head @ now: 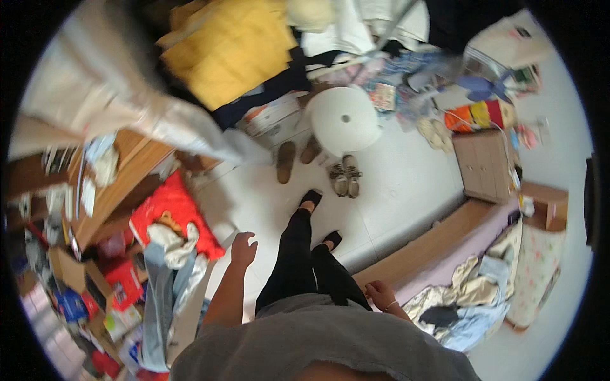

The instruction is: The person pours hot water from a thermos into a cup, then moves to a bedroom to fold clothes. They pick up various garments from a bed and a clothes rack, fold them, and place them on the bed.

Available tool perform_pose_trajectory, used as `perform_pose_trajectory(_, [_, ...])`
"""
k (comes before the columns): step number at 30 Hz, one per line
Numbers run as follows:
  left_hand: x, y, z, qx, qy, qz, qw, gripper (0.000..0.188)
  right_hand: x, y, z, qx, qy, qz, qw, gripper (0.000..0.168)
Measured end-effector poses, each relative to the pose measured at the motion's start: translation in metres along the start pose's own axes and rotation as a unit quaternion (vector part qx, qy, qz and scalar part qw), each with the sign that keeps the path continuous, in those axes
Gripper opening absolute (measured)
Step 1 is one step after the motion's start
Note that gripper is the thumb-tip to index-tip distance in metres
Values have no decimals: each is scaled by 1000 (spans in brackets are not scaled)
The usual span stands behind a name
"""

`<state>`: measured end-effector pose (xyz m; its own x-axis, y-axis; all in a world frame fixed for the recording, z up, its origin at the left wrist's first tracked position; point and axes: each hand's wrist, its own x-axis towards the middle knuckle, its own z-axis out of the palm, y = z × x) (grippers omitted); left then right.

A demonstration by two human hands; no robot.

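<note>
My left hand (pixel 244 250) hangs beside my left leg with the thumb and fingers apart, holding nothing. Close to it on the left lie a red cushion or bag (pixel 190 209) and grey-blue jeans (pixel 159 290) draped over something hidden. My right hand (pixel 380 294), with a bracelet at the wrist, hangs near the bed's wooden edge (pixel 424 238). Its fingers are loosely curled, and whatever lies inside them is hidden. Ahead of my feet on the pale tiled floor are lace-up shoes (pixel 346 176), brown slippers (pixel 286 162) and a white round stool (pixel 344 119).
Crumpled clothes (pixel 467 300) lie on the bed at right, with a small wooden cabinet (pixel 481 164) beyond. Yellow cloth (pixel 233 52) hangs at the top left-centre. A pale curtain (pixel 143 105) spans the left, above a wooden desk (pixel 124 176). Opened cardboard boxes (pixel 81 276) crowd the lower left.
</note>
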<state>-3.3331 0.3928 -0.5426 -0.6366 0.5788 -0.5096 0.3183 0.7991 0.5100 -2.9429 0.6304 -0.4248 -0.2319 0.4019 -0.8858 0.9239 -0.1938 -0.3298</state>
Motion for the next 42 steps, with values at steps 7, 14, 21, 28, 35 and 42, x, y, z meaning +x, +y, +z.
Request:
perform_pose_trajectory(7, [125, 49, 19, 54, -49, 86, 994, 37, -14, 37, 30, -15, 41, 57, 997, 33])
perform_pose_trajectory(14, [283, 132, 68, -108, -110, -56, 986, 49, -31, 80, 85, 176, 26, 147, 973, 31])
perform_pose_trajectory(21, [337, 237, 124, -480, -156, -224, 834, 63, -39, 73, 128, 246, 37, 204, 947, 30])
perform_pose_trajectory(28, [352, 249, 151, -561, -102, -312, 760, 52, -38, 71, 146, 347, 50, 204, 914, 29])
perform_pose_trajectory(35, [359, 323, 154, -638, -203, -188, 718, 52, -36, 66, 128, 271, 38, 174, 946, 33])
perform_pose_trajectory(42, [318, 384, 149, -661, -143, -196, 710, 45, -36, 93, 154, 333, 64, 199, 919, 27])
